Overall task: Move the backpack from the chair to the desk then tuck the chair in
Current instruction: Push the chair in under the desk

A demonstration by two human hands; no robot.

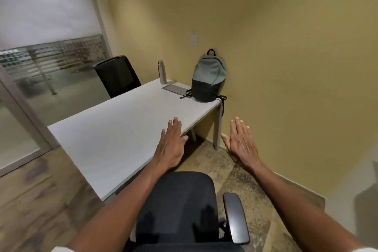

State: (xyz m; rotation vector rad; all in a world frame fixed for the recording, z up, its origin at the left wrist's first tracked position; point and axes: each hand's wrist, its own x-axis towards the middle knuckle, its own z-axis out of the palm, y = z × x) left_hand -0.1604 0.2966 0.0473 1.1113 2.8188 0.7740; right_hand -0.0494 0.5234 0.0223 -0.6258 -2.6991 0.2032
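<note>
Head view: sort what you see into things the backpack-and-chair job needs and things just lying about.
Job: backpack, already on the desk; near chair, not yet tucked in; left hand and right hand, both open.

Lying about: metal bottle, grey pad, far chair.

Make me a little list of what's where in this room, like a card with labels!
backpack: upright on the desk's far corner, leaning against the wall
desk: white, also holds a bottle and a flat grey pad
chair: black, empty seat, not tucked in yet
left hand: open, flat, above the desk edge
right hand: open, holding nothing, over the floor
second chair: black, on the desk's far side
</note>
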